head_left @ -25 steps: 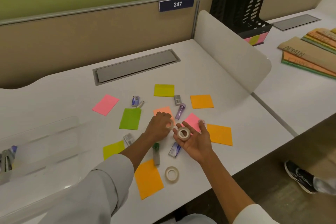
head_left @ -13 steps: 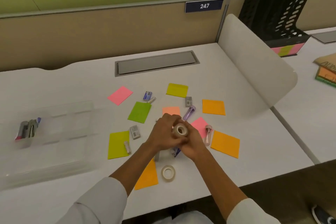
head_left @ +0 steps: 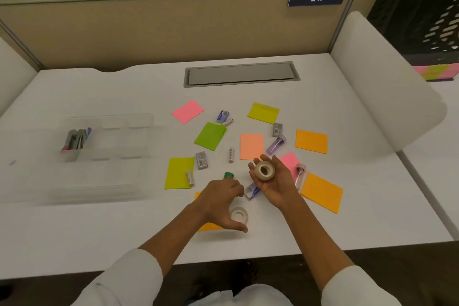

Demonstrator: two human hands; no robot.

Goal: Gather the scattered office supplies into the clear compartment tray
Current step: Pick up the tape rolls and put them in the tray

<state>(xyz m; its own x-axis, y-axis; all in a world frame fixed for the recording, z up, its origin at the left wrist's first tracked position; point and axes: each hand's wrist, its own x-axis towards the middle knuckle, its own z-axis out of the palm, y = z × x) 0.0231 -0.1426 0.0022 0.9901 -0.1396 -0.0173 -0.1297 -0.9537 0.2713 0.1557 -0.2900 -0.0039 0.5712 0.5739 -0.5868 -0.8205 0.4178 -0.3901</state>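
Nearest to me, close to the front edge of the bench [head_left: 372, 218], my left hand [head_left: 218, 202] hovers spread wide over a loose roll of tape [head_left: 239, 214], thumb on the near side and fingers on the far side, not yet closed on it. The roll lies partly on an orange note [head_left: 210, 226] that my hand mostly hides. If I pinch carelessly I judge the note could lift with the roll, or the roll could skid toward the front edge and drop off.

Just beyond, my right hand [head_left: 272, 180] is cupped palm-up with a second tape roll [head_left: 265, 169] resting in it, fingers only loosely curled. That looks like a weak hold to me; a tilt of the wrist while I reach left could let it roll out. A small blue packet [head_left: 250, 191] lies between my two hands, and a green-capped tube [head_left: 228, 175] sits just past my left knuckles, so a sweeping move could knock either one.

Further out, coloured notes, a purple stapler [head_left: 275, 145], grey staple boxes and small glue sticks are scattered over the middle of the bench, so much remains to collect.

The clear tray [head_left: 106, 156] stands toward the left edge, well apart from both hands, with pens [head_left: 75, 138] upright in one left-hand compartment. Its walls are hard to see against the white top, so I could clip a wall or misjudge a compartment when dropping the rolls in.
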